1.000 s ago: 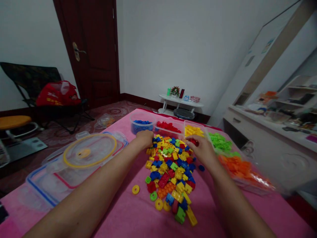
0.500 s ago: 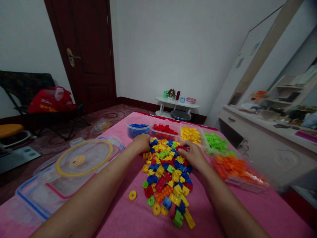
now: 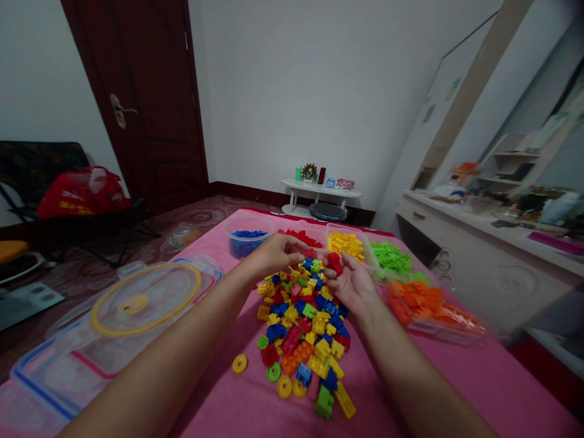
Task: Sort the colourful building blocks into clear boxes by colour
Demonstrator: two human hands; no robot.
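A heap of mixed coloured toy bricks (image 3: 305,322) lies on the pink table (image 3: 255,407). My right hand (image 3: 351,283) is raised above the heap's far end, palm up, with its fingers pinched on a red brick (image 3: 334,263). My left hand (image 3: 274,252) hovers just left of it, fingers curled and reaching toward that brick; I cannot see anything in it. Behind the hands stand a tub of blue bricks (image 3: 246,240), a tray of red bricks (image 3: 303,238) and a tray of yellow bricks (image 3: 347,243).
Green bricks (image 3: 390,257) and orange bricks (image 3: 424,304) sit in clear containers on the right. Clear lids (image 3: 137,304) lie stacked at left. Loose yellow and green rings (image 3: 239,364) lie near the heap. A chair with a red bag, a door and a white desk surround the table.
Both hands have lifted off the heap and come together. The right hand turned palm up with a red brick. The view has shifted slightly.
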